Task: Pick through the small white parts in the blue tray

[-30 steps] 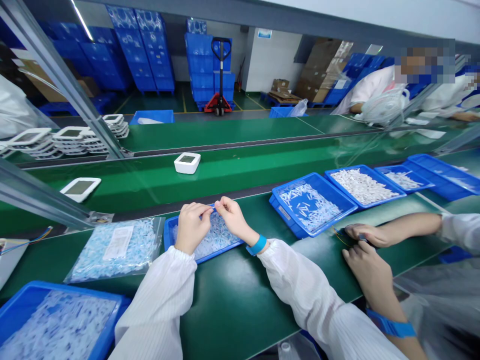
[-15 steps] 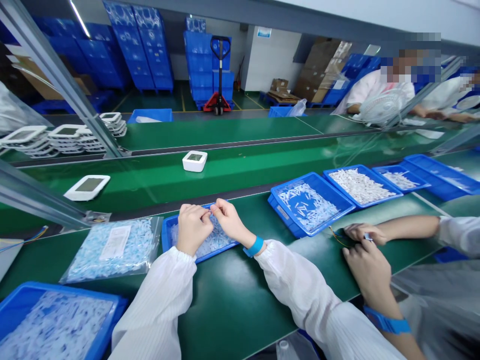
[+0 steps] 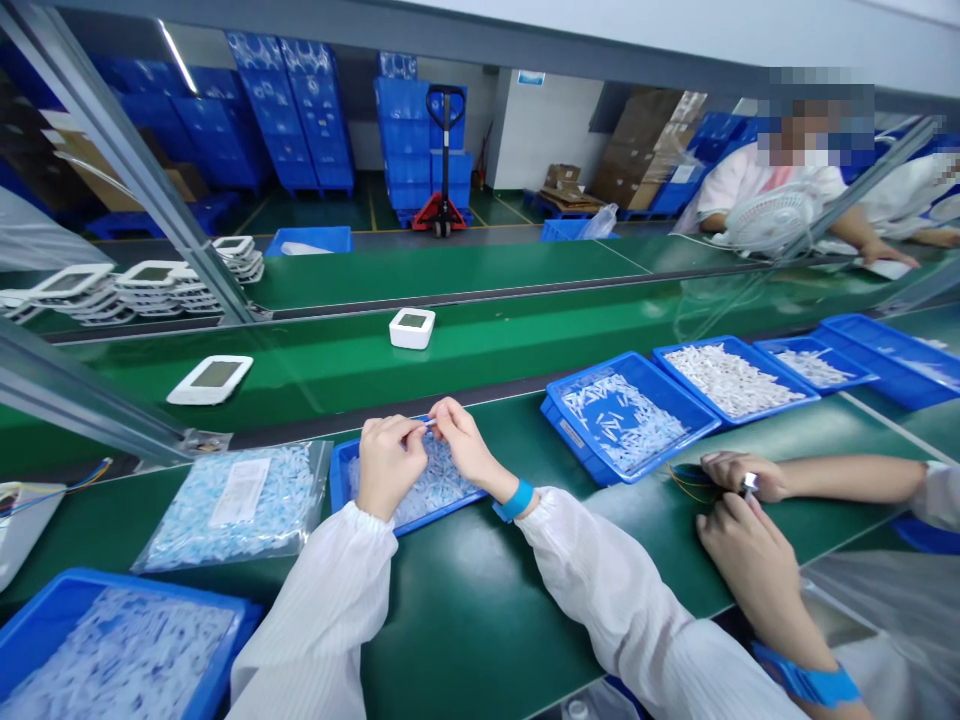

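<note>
Both hands, left hand (image 3: 388, 462) & right hand (image 3: 463, 443), pinch one small white part (image 3: 427, 424) over blue tray (image 3: 339, 478) far edge.

Bag (image 3: 234, 503) lies left of tray (image 3: 339, 480).

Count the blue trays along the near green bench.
6, though more may lie out of frame: one at bottom left, one under the left hand and right hand, then four in a row to the right.

The piece (image 3: 429, 424) pinched between both hands is too small to identify.
</note>
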Tool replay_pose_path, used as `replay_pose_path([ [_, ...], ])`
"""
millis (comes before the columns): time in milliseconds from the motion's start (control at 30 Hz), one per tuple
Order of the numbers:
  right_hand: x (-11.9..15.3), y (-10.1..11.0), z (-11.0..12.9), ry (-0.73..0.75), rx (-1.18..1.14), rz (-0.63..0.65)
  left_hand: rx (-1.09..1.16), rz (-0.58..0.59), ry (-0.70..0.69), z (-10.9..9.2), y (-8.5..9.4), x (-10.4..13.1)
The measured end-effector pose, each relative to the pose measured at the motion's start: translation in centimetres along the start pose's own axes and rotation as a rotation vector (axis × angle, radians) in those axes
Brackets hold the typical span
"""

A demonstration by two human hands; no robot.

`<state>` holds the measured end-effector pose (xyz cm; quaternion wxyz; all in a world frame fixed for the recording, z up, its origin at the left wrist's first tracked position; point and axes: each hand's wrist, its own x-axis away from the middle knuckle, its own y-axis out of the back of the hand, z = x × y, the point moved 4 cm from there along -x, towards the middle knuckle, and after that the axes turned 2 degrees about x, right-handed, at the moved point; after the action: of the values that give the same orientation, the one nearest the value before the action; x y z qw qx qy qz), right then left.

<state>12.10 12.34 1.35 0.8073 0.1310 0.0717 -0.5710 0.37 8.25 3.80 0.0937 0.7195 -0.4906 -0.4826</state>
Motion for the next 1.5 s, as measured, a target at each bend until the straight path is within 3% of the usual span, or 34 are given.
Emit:
replay_pose_path([
  [133,0.1,-0.3,0.1,0.021,0.062,0.075,0.002,-0.005,0.036,0.4,0.2,-0.1],
  [333,-0.1,-0.4,0.1,0.018,-0.025,0.123,0.004,-0.002,0.042,0.6,0.2,-0.2],
  [567,0.3,-0.2,0.7,0.088,0.351,0.064,-0.069,0.001,-0.072,0.2,0.2,0.0],
  [700,0.5,-0.3,1.0,0.116,0.433,0.052,-0.098,-0.002,-0.124,-0.1,0.1,0.2],
  [967,0.4,-0.3,0.1,0.059,0.292,0.068,-0.071,-0.039,-0.102,-0.4,0.0,0.3],
  [1200,0.4,-0.5,0.0,0.049,0.358,0.056,-0.159,-0.012,-0.136,-0.9,-0.4,0.4],
  [1367,0.1,-0.7,-0.4,-0.006,0.048,0.093,-0.043,-0.071,-0.054,-0.8,0.0,0.4],
  [1500,-0.1,-0.4,-0.5,-0.06,-0.095,0.037,0.005,-0.1,-0.045,-0.6,0.3,0.4],
])
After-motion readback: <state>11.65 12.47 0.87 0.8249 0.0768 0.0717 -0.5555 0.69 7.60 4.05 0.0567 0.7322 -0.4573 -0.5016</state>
